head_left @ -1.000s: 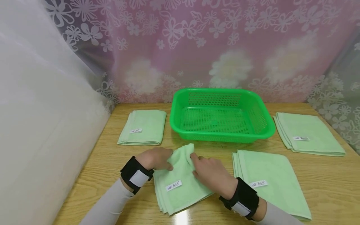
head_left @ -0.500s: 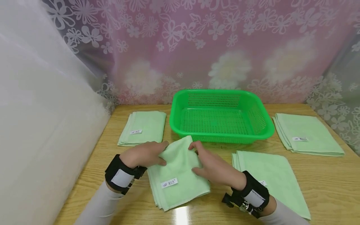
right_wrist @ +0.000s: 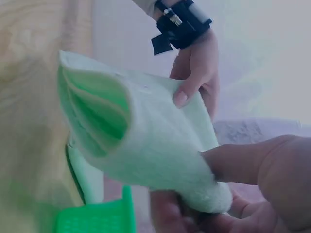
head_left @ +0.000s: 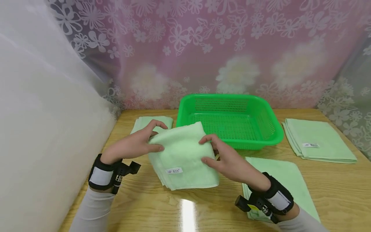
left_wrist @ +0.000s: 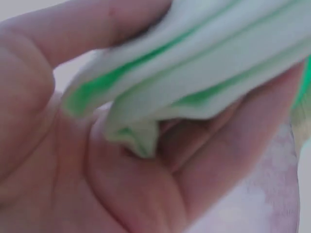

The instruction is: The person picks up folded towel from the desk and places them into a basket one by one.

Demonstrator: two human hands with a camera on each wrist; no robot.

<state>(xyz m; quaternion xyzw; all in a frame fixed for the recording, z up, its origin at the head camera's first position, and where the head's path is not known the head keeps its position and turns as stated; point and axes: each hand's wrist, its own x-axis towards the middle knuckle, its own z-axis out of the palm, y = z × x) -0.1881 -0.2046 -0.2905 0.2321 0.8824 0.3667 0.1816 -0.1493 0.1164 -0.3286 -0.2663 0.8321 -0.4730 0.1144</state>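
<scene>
A folded pale green towel (head_left: 185, 158) with a small white label hangs raised over the table, its lower edge toward me. My left hand (head_left: 136, 143) grips its left side, thumb in front and fingers behind. In the left wrist view the towel's folded layers (left_wrist: 194, 73) run between thumb and fingers. My right hand (head_left: 229, 159) pinches the right side, thumb on the front face. The right wrist view shows the towel (right_wrist: 146, 136) bowed, its layers gaping at one end, between the right thumb (right_wrist: 238, 160) and the fingers beneath.
Behind the held towel stands a green plastic basket (head_left: 261, 141) with nothing in it. Folded green towels lie at back left (head_left: 162, 120), at far right (head_left: 321, 138) and at front right (head_left: 284, 174), partly under my right forearm. A floral curtain (head_left: 203, 64) closes off the back.
Both hands have lifted the towel from the table and carried it up and away from me, toward the basket. My left hand has shifted left, the right slightly right. The other towels stay put.
</scene>
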